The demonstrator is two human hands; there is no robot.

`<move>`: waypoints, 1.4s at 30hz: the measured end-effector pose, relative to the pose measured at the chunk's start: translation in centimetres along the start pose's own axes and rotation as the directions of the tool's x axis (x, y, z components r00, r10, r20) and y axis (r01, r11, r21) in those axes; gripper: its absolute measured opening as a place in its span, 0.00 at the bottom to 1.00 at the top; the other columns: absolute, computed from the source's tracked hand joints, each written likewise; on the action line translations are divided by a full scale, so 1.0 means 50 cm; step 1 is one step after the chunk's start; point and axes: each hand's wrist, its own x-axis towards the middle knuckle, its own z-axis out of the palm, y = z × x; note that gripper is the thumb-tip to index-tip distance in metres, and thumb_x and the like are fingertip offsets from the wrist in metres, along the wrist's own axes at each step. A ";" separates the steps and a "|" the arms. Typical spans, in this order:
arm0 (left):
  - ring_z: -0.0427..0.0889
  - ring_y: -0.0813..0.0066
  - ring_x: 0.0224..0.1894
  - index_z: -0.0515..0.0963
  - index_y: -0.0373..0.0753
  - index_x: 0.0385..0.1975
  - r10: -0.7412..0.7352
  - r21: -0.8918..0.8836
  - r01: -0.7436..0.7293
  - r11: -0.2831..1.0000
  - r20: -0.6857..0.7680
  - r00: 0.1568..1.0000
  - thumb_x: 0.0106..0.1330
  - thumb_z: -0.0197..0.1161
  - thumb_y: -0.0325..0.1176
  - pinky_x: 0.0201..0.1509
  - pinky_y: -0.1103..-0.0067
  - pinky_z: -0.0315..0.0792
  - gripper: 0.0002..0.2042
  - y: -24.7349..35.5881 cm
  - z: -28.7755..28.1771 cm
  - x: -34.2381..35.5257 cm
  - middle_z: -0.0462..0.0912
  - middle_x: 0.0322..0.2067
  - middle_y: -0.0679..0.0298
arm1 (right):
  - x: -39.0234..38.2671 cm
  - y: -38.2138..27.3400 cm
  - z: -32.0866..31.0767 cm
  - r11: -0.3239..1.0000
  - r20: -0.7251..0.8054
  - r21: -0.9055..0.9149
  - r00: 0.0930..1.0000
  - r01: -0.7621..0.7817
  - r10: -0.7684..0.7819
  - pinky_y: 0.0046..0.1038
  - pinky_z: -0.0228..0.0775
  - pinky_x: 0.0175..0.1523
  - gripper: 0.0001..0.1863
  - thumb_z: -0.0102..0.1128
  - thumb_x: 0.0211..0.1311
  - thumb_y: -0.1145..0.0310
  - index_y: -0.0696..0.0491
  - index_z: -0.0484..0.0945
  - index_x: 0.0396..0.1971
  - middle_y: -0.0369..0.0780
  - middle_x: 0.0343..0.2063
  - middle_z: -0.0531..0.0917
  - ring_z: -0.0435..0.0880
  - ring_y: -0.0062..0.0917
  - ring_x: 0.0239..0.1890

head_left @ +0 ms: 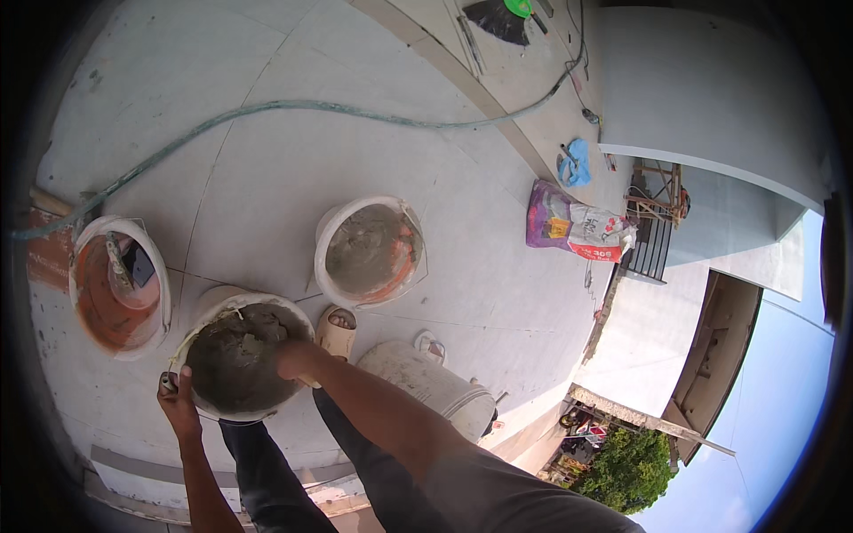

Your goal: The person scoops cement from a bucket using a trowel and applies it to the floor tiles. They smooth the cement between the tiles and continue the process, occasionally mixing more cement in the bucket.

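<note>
A white bucket (191, 336) of wet grey mortar (235, 360) stands in front of my legs. At its left rim, my left hand (180, 404) is closed; a short round end, perhaps of a handle, shows beside the fingers. My right hand (298, 362) reaches in over the right rim, its fingers closed near the mortar. A pale stub shows below that hand, possibly a tool handle, but the rest is hidden. Just beyond the right hand is my sandalled foot (337, 330). A second bucket (324, 275) with grey mortar stands farther off.
At left stands a bucket (164, 306) with orange-stained insides and a tool in it. A pale bucket (418, 382) lies tipped at right. A green hose (338, 108) crosses the tiled floor. Farther right are a printed sack (582, 226), a blue bag (576, 164) and a broom (498, 19).
</note>
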 end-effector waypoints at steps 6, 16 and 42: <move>0.57 0.82 0.27 0.62 0.42 0.22 0.011 0.037 -0.012 0.999 0.022 1.000 0.65 0.66 0.41 0.33 0.81 0.55 0.19 -0.006 0.017 0.025 0.60 0.22 0.75 | -0.013 -0.003 0.058 0.594 0.213 0.788 0.977 -0.163 -0.015 0.33 0.73 0.24 0.11 0.60 0.55 0.65 0.56 0.79 0.20 0.41 0.18 0.80 0.79 0.28 0.17; 0.57 0.83 0.26 0.61 0.43 0.21 0.035 0.128 -0.037 0.991 0.022 0.999 0.64 0.67 0.38 0.31 0.81 0.54 0.19 0.033 0.038 0.003 0.61 0.22 0.75 | 0.102 -0.209 0.126 -0.961 -0.490 0.162 0.827 -0.223 -0.275 0.22 0.66 0.20 0.11 0.53 0.69 0.65 0.58 0.71 0.43 0.34 0.24 0.73 0.72 0.18 0.18; 0.59 0.88 0.23 0.66 0.38 0.17 0.354 0.397 -0.333 0.855 0.022 0.935 0.59 0.73 0.39 0.26 0.87 0.59 0.21 0.146 0.160 -0.001 0.65 0.16 0.78 | -0.058 0.019 -0.105 0.981 -0.301 -0.188 0.948 0.044 -0.101 0.39 0.79 0.47 0.12 0.57 0.53 0.78 0.59 0.81 0.39 0.48 0.35 0.86 0.86 0.39 0.42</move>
